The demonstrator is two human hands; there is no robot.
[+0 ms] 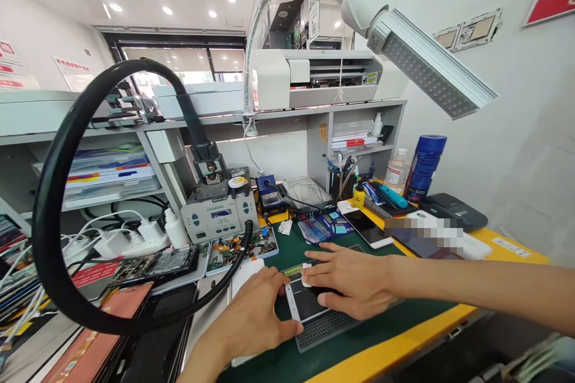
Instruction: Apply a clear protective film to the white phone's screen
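Observation:
A white-framed smartphone (305, 302) with a dark screen lies on a grey perforated mat (321, 332). My left hand (256, 311) grips its left end, thumb at the near corner and fingertips at the far corner. Across the screen reaches my right hand (354, 284), its fingers pressing a small white wipe (306, 275) against the phone's far edge. The palm and fingers hide much of the phone's right part.
Behind the hands is a tray of small parts (242, 248). A rework station (220, 215) stands at the back, its black hose (40, 191) looping on the left. Another white phone (368, 228) lies beyond my right hand. An LED lamp (431, 66) hangs above.

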